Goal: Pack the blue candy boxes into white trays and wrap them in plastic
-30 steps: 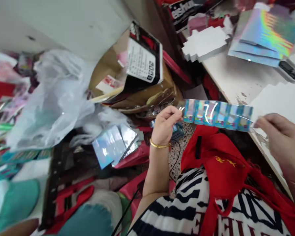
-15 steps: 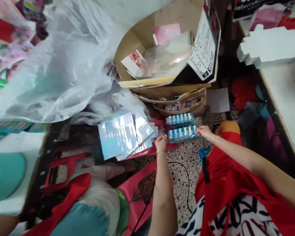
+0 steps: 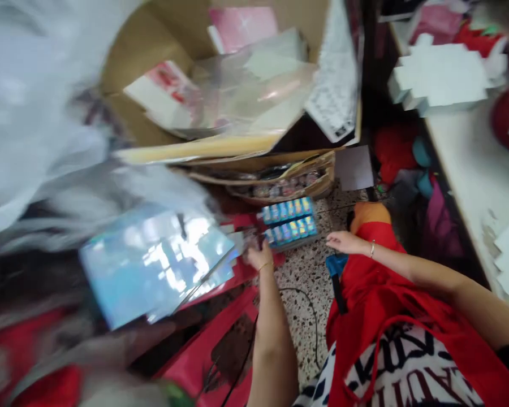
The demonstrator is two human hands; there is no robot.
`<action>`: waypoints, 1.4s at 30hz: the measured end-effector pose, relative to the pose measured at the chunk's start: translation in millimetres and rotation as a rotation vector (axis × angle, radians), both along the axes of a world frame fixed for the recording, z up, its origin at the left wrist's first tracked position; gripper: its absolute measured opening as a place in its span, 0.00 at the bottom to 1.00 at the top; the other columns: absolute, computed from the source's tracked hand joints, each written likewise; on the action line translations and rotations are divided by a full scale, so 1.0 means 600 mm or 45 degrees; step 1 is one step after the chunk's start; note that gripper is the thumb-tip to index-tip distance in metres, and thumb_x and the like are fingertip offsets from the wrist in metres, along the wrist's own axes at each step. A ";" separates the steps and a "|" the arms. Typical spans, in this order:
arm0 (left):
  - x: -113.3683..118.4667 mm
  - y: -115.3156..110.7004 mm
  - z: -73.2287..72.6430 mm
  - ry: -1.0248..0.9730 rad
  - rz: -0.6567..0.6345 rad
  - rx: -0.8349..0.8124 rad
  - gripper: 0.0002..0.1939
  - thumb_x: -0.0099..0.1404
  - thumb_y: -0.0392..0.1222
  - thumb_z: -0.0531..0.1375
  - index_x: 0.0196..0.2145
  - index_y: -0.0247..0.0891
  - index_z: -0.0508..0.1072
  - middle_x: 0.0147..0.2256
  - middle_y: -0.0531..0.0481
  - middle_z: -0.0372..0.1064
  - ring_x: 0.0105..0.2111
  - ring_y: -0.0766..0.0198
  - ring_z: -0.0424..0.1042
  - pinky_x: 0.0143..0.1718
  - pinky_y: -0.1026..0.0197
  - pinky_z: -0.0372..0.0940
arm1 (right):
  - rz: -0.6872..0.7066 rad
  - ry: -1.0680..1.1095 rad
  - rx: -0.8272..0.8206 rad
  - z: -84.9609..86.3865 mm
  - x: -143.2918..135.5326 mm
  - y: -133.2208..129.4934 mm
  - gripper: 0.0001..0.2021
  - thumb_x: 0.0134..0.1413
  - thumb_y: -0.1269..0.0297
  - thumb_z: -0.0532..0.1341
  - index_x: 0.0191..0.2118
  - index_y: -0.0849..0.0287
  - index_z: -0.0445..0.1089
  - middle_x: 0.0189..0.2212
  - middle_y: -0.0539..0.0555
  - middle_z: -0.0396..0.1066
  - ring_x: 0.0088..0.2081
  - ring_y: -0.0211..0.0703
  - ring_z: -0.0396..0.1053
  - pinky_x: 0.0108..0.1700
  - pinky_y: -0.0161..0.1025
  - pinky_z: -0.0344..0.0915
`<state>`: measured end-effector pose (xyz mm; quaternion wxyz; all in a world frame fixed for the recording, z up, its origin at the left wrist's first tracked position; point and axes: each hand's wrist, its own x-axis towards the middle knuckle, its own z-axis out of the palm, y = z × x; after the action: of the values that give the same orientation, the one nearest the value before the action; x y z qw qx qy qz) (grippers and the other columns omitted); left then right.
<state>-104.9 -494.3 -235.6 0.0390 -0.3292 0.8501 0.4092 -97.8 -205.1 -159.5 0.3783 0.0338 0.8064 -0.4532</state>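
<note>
Two rows of small blue packs [image 3: 292, 230] in clear trays lie close together below the cardboard boxes. My left hand [image 3: 259, 257] is at the left end of the nearer row, beside some small clear and grey pieces; its fingertips are blurred, and whether it grips anything is unclear. My right hand [image 3: 341, 242] is to the right of the rows, apart from them, with its fingers together and nothing visible in it. Shiny silvery-blue sheets [image 3: 161, 260] lie on a red stool [image 3: 244, 271] left of my left hand.
A large open cardboard box [image 3: 148, 42] holds cards and plastic bags. Under it, another box [image 3: 326, 169] holds small wrapped items. Clear plastic [image 3: 38, 102] hangs at left. A white table [image 3: 462, 164] with a white stack stands at right.
My right hand has let go of the nearer row and moved off to the right. The two rows now sit closer together. The view has shifted, and the left side looks nearer.
</note>
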 end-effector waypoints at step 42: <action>0.141 0.920 0.424 1.417 -2.172 0.926 0.12 0.70 0.42 0.53 0.36 0.36 0.75 0.36 0.45 0.77 0.35 0.64 0.76 0.38 0.62 0.69 | -2.142 0.999 0.792 0.264 0.661 0.410 0.26 0.60 0.50 0.59 0.60 0.55 0.60 0.58 0.63 0.59 0.38 0.41 0.69 0.38 0.42 0.70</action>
<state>-20.6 57.8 18.9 0.0149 0.6343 0.5252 0.5671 299.1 40.9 -0.9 -0.3892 0.5428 0.6712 -0.3215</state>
